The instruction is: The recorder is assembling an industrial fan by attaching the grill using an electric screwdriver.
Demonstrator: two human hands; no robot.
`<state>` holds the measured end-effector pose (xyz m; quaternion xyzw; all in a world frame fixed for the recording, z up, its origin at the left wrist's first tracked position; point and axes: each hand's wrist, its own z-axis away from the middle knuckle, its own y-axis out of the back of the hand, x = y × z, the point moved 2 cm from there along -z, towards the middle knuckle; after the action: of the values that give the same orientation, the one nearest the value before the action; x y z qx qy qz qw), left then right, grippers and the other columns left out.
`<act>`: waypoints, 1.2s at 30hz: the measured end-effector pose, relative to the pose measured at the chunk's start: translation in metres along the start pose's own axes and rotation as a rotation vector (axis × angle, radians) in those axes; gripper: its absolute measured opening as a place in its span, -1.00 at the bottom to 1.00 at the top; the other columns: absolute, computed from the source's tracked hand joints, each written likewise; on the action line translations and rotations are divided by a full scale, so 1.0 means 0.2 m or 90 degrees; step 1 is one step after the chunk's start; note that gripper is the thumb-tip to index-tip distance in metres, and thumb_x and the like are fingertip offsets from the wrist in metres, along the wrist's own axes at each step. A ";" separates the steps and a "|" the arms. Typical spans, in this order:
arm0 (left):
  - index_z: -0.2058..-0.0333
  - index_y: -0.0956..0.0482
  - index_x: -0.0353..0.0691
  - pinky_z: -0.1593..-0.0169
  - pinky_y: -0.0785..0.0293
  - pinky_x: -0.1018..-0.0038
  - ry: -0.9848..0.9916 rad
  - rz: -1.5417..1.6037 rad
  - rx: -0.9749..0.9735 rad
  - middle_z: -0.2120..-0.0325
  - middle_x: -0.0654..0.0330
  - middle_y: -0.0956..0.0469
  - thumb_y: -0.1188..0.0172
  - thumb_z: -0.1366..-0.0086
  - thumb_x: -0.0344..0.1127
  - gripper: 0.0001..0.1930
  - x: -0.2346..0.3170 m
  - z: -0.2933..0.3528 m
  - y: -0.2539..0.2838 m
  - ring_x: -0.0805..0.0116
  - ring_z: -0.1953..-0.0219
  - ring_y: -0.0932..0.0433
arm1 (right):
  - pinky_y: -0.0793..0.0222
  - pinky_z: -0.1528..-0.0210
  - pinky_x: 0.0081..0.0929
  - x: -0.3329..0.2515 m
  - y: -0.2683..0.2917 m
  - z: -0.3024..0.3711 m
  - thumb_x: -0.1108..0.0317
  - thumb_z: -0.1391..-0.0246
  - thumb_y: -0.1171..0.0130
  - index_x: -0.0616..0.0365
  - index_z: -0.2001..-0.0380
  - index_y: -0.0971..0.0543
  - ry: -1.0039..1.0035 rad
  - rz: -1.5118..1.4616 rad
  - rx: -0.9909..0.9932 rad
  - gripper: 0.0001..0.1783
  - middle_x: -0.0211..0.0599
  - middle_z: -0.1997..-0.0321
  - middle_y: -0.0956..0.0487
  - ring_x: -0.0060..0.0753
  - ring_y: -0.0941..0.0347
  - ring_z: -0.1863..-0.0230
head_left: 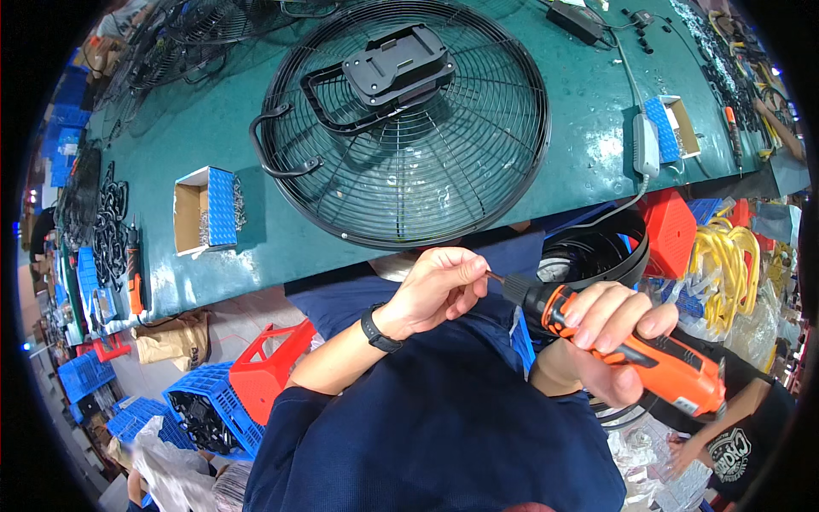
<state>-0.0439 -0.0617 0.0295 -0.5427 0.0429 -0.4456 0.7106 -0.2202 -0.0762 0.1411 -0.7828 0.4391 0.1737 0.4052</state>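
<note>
My right hand (610,328) is wrapped round an orange and black electric screwdriver (670,371), its black nose pointing left. At the tip of the thin bit, the thumb and fingers of my left hand (439,290) are pinched together. What they hold, perhaps something small, is hidden by the fingertips. Just beyond both hands, a large round black wire fan guard (409,183) lies on the green table (589,136). A black box-shaped housing (399,64) with a bracket sits on top of it, and a curved black handle (264,145) is fixed at its left rim.
Left of the guard stands an open blue cardboard box (222,209) of small metal pieces; a similar box (665,128) is at the right. Another orange screwdriver (134,269) lies far left. Red stools (665,235) and blue crates (209,405) stand below table level. Another person's arm (734,414) shows lower right.
</note>
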 end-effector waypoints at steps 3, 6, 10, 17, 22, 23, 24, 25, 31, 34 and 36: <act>0.24 -0.51 -0.30 0.61 -0.19 0.69 -0.043 0.061 0.060 0.53 0.25 -0.50 -0.01 -0.39 -0.29 -0.80 -0.03 -0.01 -0.01 0.62 0.68 -0.25 | -0.52 0.45 -0.30 0.05 0.00 0.04 0.32 0.10 -0.25 0.19 0.19 -0.32 0.035 0.047 -0.012 -0.57 -0.22 0.51 -0.51 -0.30 -0.50 0.56; 0.17 -0.49 -0.30 0.52 -0.18 0.70 -0.055 0.157 0.090 0.48 0.31 -0.46 0.02 -0.40 -0.33 -0.81 -0.06 -0.05 -0.01 0.63 0.60 -0.23 | -0.52 0.44 -0.27 0.10 0.01 0.08 0.33 0.11 -0.26 0.19 0.18 -0.33 0.033 0.064 -0.024 -0.56 -0.23 0.52 -0.51 -0.29 -0.49 0.57; 0.17 -0.47 -0.27 0.48 -0.20 0.72 -0.051 0.240 0.052 0.43 0.36 -0.41 0.00 -0.40 -0.29 -0.82 -0.11 -0.11 0.02 0.64 0.51 -0.29 | -0.51 0.41 -0.23 0.14 0.03 0.10 0.32 0.14 -0.29 0.16 0.17 -0.36 0.015 0.086 -0.013 -0.55 -0.25 0.53 -0.50 -0.27 -0.49 0.55; 0.28 -0.47 -0.25 0.50 -0.21 0.71 -0.061 0.263 0.044 0.45 0.35 -0.41 -0.03 -0.39 -0.15 -0.75 -0.14 -0.15 0.05 0.63 0.51 -0.35 | -0.50 0.43 -0.25 0.19 0.04 0.08 0.31 0.13 -0.30 0.15 0.19 -0.37 0.024 0.092 -0.015 -0.57 -0.26 0.54 -0.49 -0.28 -0.47 0.56; 0.29 -0.48 -0.25 0.51 -0.23 0.70 -0.073 0.256 0.076 0.48 0.33 -0.41 -0.03 -0.38 -0.14 -0.74 -0.15 -0.15 0.04 0.61 0.55 -0.35 | -0.50 0.43 -0.25 0.19 0.05 0.08 0.29 0.12 -0.30 0.14 0.19 -0.37 0.007 0.104 -0.011 -0.56 -0.26 0.54 -0.49 -0.28 -0.47 0.55; 0.30 -0.48 -0.25 0.51 -0.24 0.69 -0.076 0.255 0.081 0.49 0.32 -0.42 -0.04 -0.38 -0.14 -0.73 -0.16 -0.15 0.03 0.60 0.56 -0.35 | -0.50 0.43 -0.25 0.20 0.05 0.07 0.30 0.12 -0.30 0.15 0.19 -0.37 0.004 0.101 -0.016 -0.57 -0.26 0.54 -0.49 -0.28 -0.47 0.55; 0.30 -0.48 -0.25 0.51 -0.24 0.69 -0.074 0.259 0.083 0.49 0.32 -0.42 -0.04 -0.38 -0.14 -0.73 -0.16 -0.15 0.04 0.60 0.56 -0.35 | -0.50 0.43 -0.25 0.21 0.05 0.07 0.30 0.11 -0.30 0.15 0.19 -0.37 -0.003 0.098 -0.021 -0.57 -0.26 0.54 -0.48 -0.28 -0.47 0.54; 0.28 -0.48 -0.26 0.52 -0.26 0.68 -0.082 0.249 0.090 0.48 0.29 -0.45 -0.03 -0.38 -0.14 -0.73 -0.17 -0.15 0.05 0.59 0.56 -0.37 | -0.50 0.43 -0.25 0.21 0.05 0.06 0.30 0.11 -0.30 0.15 0.19 -0.37 -0.008 0.100 -0.020 -0.57 -0.26 0.54 -0.48 -0.28 -0.47 0.54; 0.12 -0.46 -0.30 0.58 -0.33 0.60 -0.098 0.199 0.208 0.37 0.14 -0.56 -0.02 -0.39 -0.13 -0.68 -0.13 -0.02 0.12 0.49 0.52 -0.49 | -0.44 0.44 -0.32 0.24 0.07 0.02 0.25 0.08 -0.23 0.14 0.19 -0.35 -0.006 0.123 -0.100 -0.60 -0.31 0.54 -0.44 -0.35 -0.42 0.57; 0.12 -0.46 -0.32 0.58 -0.33 0.60 -0.119 0.195 0.214 0.36 0.13 -0.55 -0.03 -0.38 -0.10 -0.65 -0.13 0.01 0.14 0.49 0.51 -0.49 | -0.54 0.48 -0.31 0.26 0.07 -0.01 0.39 0.18 -0.21 0.25 0.20 -0.34 0.050 0.091 -0.196 -0.57 -0.24 0.55 -0.50 -0.33 -0.49 0.60; 0.13 -0.45 -0.34 0.58 -0.34 0.61 -0.121 0.183 0.191 0.36 0.13 -0.55 -0.04 -0.37 -0.08 -0.63 -0.13 0.00 0.14 0.49 0.51 -0.50 | -0.53 0.50 -0.31 0.27 0.06 -0.01 0.39 0.19 -0.21 0.25 0.21 -0.34 0.047 0.090 -0.202 -0.58 -0.25 0.56 -0.49 -0.34 -0.49 0.62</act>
<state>-0.0427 -0.0443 -0.0036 -0.4591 -0.0142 -0.2883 0.8402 -0.1997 -0.1114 0.1028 -0.8099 0.4748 0.2402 0.2469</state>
